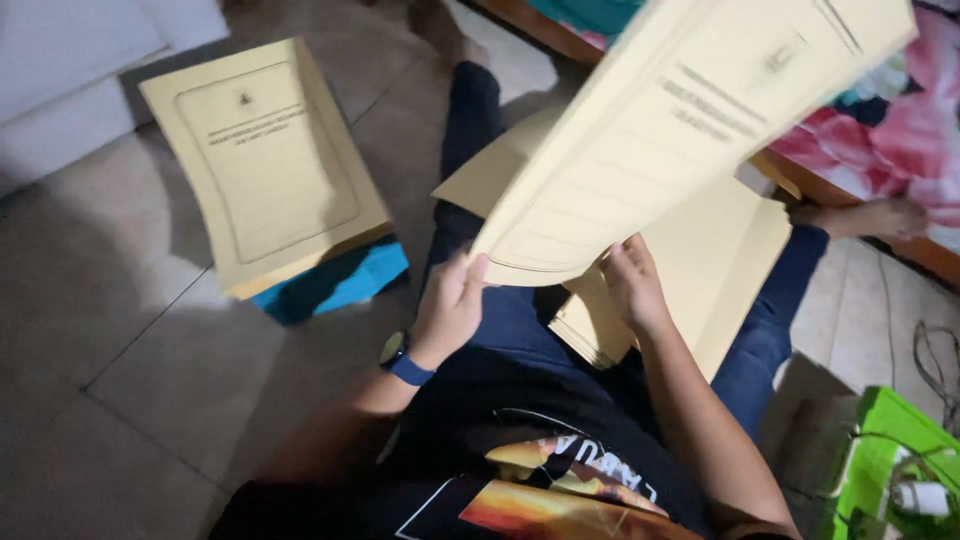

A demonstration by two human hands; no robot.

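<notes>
I sit on a tiled floor with my legs stretched out. My left hand, with a blue watch on its wrist, grips the near edge of a large pale yellow folder raised in front of me. Under that same folder, my right hand holds its lower edge. More yellow folders lie across my lap and right leg. To my left, a separate stack of yellow folders rests on a blue folder on the floor.
A bed with a pink floral cover and a wooden frame stands at the right. A green box with a white plug and cables sits at the lower right. White furniture stands at the upper left.
</notes>
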